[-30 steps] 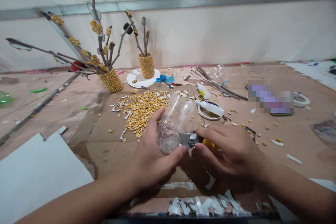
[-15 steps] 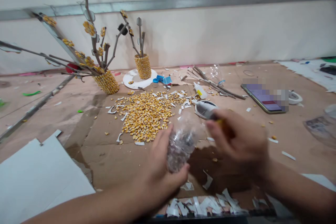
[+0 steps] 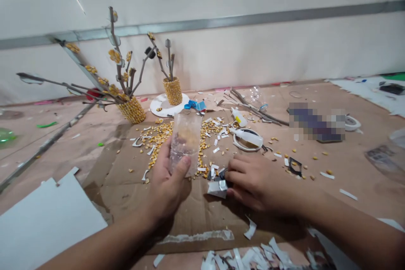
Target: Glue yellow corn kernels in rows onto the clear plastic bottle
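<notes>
My left hand (image 3: 167, 181) is closed around a clear plastic bottle piece (image 3: 185, 141), holding it upright over the cardboard sheet (image 3: 133, 185). My right hand (image 3: 257, 181) lies low on the cardboard, its fingers pinched on a small cutter with a grey blade end (image 3: 218, 187). Behind the bottle piece lies a pile of yellow corn kernels (image 3: 164, 135) mixed with white paper scraps.
Two corn-covered pots with twig branches stand at the back, the larger (image 3: 133, 109) and the smaller on a white disc (image 3: 172, 91). Glue bottles (image 3: 249, 137), loose twigs (image 3: 253, 107), a phone (image 3: 316, 122) and tape roll (image 3: 351, 123) lie right. White board (image 3: 47, 223) lies front left.
My left hand has raised the bottle piece from lying on its side to upright. My right hand came away from it and down onto the cardboard with the cutter.
</notes>
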Available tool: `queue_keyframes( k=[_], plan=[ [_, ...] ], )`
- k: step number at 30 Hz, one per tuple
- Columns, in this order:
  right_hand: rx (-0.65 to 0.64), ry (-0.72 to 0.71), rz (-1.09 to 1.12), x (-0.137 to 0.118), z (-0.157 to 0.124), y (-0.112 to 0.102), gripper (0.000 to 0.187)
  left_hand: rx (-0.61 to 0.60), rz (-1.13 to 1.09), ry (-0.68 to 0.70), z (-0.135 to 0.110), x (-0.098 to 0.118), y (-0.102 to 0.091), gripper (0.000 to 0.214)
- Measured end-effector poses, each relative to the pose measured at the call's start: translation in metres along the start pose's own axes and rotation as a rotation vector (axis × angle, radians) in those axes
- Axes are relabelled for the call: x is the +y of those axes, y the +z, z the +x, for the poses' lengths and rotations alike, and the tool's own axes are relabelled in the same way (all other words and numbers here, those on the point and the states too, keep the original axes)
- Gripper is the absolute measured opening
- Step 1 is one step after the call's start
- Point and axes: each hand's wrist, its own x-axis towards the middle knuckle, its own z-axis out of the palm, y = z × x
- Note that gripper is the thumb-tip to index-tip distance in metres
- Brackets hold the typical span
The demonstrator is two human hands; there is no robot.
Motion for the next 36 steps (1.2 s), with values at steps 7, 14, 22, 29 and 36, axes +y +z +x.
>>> queue_keyframes(
  k=[7,14,22,29,36],
  plan=[
    [-0.131,0.042,0.063,-0.006,0.0,0.001,0.014,-0.007,-0.103,-0.065,-0.01,-0.001,0.007,0.067],
    [0.428,0.167,0.245,0.0,-0.001,0.001,0.017,-0.112,0.004,0.043,-0.012,-0.002,0.004,0.075],
    [0.644,0.214,0.659,-0.011,0.005,-0.007,0.005,-0.154,0.469,0.425,-0.022,-0.012,0.0,0.076],
    [0.58,0.347,0.842,-0.009,0.004,-0.003,0.014,-0.33,0.407,0.328,-0.017,0.003,-0.011,0.067],
    [0.523,0.237,0.85,-0.007,0.0,-0.007,0.008,-0.599,-0.284,-0.321,-0.013,0.006,-0.013,0.084]
  ],
)
